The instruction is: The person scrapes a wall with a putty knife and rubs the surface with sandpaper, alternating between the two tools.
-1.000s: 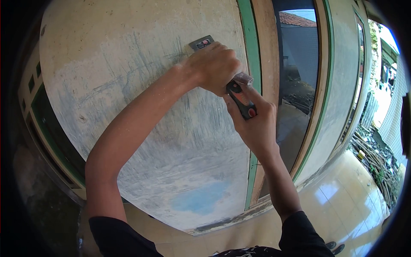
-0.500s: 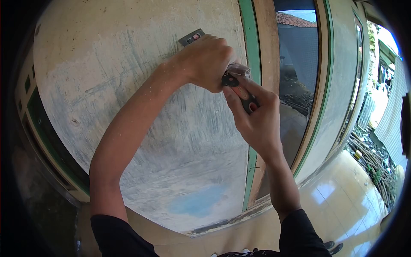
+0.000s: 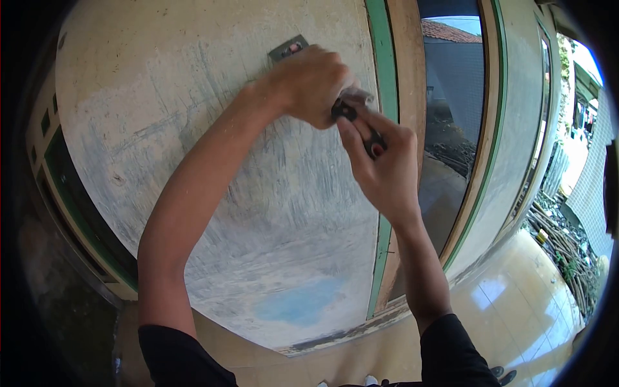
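Observation:
Both hands hold one scraper [image 3: 288, 48] against a pale wall [image 3: 193, 129] whose paint is scratched off in streaks. My left hand [image 3: 309, 84] presses over the scraper's metal blade end, high on the wall, and only the blade's corner shows above the knuckles. My right hand [image 3: 380, 168] grips the black and red handle [image 3: 371, 143] just below and to the right. A patch of blue paint [image 3: 296, 303] remains low on the wall.
A green and wooden window frame [image 3: 387, 97] runs down right beside the hands, with dark glass [image 3: 451, 116] beyond it. Glossy floor tiles [image 3: 516, 309] lie lower right, and a pile of sticks [image 3: 567, 245] sits at the far right.
Both hands and the scraper have slid a little up and to the left along the wall. The grip is unchanged.

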Available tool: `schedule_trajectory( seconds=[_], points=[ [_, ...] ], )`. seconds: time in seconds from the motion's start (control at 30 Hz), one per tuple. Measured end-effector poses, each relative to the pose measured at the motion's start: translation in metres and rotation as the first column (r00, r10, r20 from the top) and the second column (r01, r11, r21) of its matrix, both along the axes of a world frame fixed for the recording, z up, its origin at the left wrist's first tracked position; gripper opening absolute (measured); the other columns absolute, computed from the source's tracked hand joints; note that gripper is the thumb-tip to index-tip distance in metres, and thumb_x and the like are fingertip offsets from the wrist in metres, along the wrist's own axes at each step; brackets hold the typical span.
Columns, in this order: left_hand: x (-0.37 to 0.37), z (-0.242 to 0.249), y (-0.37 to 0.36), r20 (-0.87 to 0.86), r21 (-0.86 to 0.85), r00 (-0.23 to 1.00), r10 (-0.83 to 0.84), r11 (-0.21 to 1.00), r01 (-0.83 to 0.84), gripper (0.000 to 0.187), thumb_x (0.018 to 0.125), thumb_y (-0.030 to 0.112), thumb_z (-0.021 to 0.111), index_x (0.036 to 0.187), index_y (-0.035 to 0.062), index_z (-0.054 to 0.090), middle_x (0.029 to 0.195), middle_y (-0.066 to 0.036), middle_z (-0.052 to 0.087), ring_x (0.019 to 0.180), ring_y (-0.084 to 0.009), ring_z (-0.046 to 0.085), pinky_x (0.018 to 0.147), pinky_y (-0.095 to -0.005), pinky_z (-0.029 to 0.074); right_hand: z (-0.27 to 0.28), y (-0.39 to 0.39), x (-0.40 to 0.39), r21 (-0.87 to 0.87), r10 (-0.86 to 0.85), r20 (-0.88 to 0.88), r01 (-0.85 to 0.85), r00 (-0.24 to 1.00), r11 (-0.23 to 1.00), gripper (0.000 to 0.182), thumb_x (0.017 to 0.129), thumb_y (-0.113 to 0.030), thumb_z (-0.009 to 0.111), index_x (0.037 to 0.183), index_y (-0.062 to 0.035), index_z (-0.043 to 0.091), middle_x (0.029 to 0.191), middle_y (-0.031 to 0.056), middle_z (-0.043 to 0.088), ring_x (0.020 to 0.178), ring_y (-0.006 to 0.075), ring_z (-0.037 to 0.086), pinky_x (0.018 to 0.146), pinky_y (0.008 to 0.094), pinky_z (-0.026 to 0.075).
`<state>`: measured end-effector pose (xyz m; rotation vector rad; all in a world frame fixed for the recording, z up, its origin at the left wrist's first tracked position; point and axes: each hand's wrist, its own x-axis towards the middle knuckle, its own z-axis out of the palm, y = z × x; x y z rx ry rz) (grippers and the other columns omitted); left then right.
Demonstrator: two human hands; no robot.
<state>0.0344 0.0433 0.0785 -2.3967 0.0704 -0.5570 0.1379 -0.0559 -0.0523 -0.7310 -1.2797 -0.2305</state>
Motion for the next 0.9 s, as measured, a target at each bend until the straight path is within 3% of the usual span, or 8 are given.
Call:
schedule_trajectory(
  seconds=[0.13, 0.2, 0.27, 0.37, 0.47, 0.63, 0.73, 0.9],
  points=[
    [0.012, 0.039, 0.004, 0.096, 0.204, 0.995, -0.017, 0.979, -0.003, 0.011, 0.055, 0.010, 0.073, 0.057, 0.0040, 0.064, 0.058, -0.017, 0.064, 0.052, -0.0314, 0.065, 0.055, -0.0384, 0.055, 0.036, 0.008, 0.006, -0.029, 0.038, -0.017, -0.039, 0.999, 0.999, 0.024, 0.090, -0.014, 0.068, 0.095, 0.0086, 0.068, 0.061, 0.0065, 0.055, 0.058, 0.0072, 0.047, 0.054, 0.0255, 0.042],
    [0.002, 0.035, 0.004, 0.081, 0.183, 0.996, -0.037, 0.983, 0.021, 0.012, 0.055, 0.010, 0.074, 0.059, 0.0045, 0.065, 0.059, -0.017, 0.064, 0.054, -0.0326, 0.065, 0.056, -0.0393, 0.055, 0.031, 0.006, -0.002, -0.017, 0.010, 0.002, -0.010, 1.000, 1.000, 0.023, 0.090, -0.014, 0.068, 0.095, 0.0087, 0.067, 0.062, 0.0073, 0.056, 0.058, 0.0074, 0.049, 0.054, 0.0254, 0.043],
    [-0.004, 0.023, 0.006, 0.068, 0.077, 0.990, -0.120, 0.990, 0.115, 0.021, 0.050, 0.013, 0.072, 0.060, 0.0063, 0.054, 0.056, -0.015, 0.055, 0.055, -0.0372, 0.056, 0.053, -0.0415, 0.045, 0.020, -0.008, -0.013, -0.006, -0.014, -0.033, 0.014, 0.999, 1.000, 0.023, 0.090, -0.014, 0.067, 0.097, 0.0085, 0.067, 0.063, 0.0095, 0.059, 0.060, 0.0075, 0.053, 0.055, 0.0261, 0.044],
    [-0.023, -0.008, -0.006, 0.017, -0.089, 0.994, -0.110, 0.990, 0.111, 0.021, 0.050, 0.013, 0.070, 0.060, 0.0072, 0.052, 0.056, -0.014, 0.054, 0.055, -0.0364, 0.055, 0.052, -0.0403, 0.043, -0.003, -0.025, -0.023, -0.143, 0.073, -0.004, -0.073, 0.997, 0.987, 0.025, 0.091, -0.012, 0.066, 0.105, 0.0095, 0.067, 0.063, 0.0126, 0.060, 0.060, 0.0089, 0.057, 0.056, 0.0280, 0.046],
    [-0.023, -0.002, 0.001, 0.026, -0.123, 0.990, -0.137, 0.982, 0.140, 0.021, 0.049, 0.013, 0.068, 0.061, 0.0079, 0.052, 0.056, -0.013, 0.054, 0.053, -0.0355, 0.053, 0.052, -0.0397, 0.042, 0.006, -0.023, -0.022, -0.136, 0.046, 0.020, -0.043, 0.999, 0.990, 0.027, 0.090, -0.012, 0.066, 0.104, 0.0104, 0.067, 0.061, 0.0111, 0.059, 0.055, 0.0093, 0.054, 0.055, 0.0282, 0.045],
    [-0.010, 0.057, 0.007, 0.122, 0.040, 0.993, 0.006, 0.999, -0.011, 0.021, 0.050, 0.011, 0.071, 0.062, 0.0055, 0.054, 0.055, -0.015, 0.054, 0.051, -0.0348, 0.050, 0.051, -0.0399, 0.041, 0.055, 0.001, -0.009, -0.019, 0.047, -0.002, -0.047, 0.999, 0.999, 0.026, 0.091, -0.015, 0.065, 0.098, 0.0104, 0.069, 0.059, 0.0078, 0.056, 0.052, 0.0087, 0.048, 0.051, 0.0287, 0.041],
    [-0.021, 0.049, -0.002, 0.089, 0.027, 0.996, -0.020, 0.999, 0.018, 0.023, 0.049, 0.012, 0.071, 0.060, 0.0055, 0.053, 0.055, -0.015, 0.053, 0.051, -0.0358, 0.048, 0.050, -0.0395, 0.040, 0.047, -0.015, -0.024, -0.029, 0.049, -0.001, -0.049, 0.999, 0.998, 0.026, 0.092, -0.014, 0.063, 0.097, 0.0113, 0.068, 0.058, 0.0068, 0.052, 0.052, 0.0085, 0.045, 0.050, 0.0290, 0.039],
    [-0.032, 0.006, -0.005, 0.023, -0.138, 0.989, -0.145, 0.979, 0.147, 0.022, 0.046, 0.013, 0.068, 0.058, 0.0074, 0.050, 0.054, -0.014, 0.050, 0.051, -0.0342, 0.042, 0.050, -0.0380, 0.040, 0.014, -0.030, -0.039, -0.109, 0.083, -0.009, -0.083, 0.997, 0.991, 0.027, 0.092, -0.010, 0.060, 0.107, 0.0124, 0.066, 0.059, 0.0121, 0.057, 0.054, 0.0105, 0.053, 0.051, 0.0318, 0.043]
  ],
)
